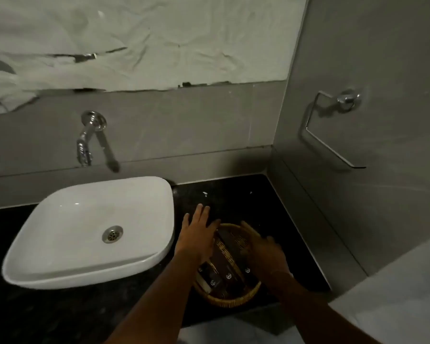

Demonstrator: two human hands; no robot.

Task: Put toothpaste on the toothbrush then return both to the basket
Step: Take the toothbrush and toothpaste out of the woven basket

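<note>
Holding dark packets, basket [230, 300] sits between hands.

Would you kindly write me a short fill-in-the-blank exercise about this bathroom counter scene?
1. The round woven wicker basket sits on the black stone counter to the ____ of the white ceramic sink.
2. The dark packets lie ____ the basket.
3. The left hand and right hand both reach over the ____.
4. The chrome tap is mounted on the ____.

Missing words: right; inside; basket; wall
</note>
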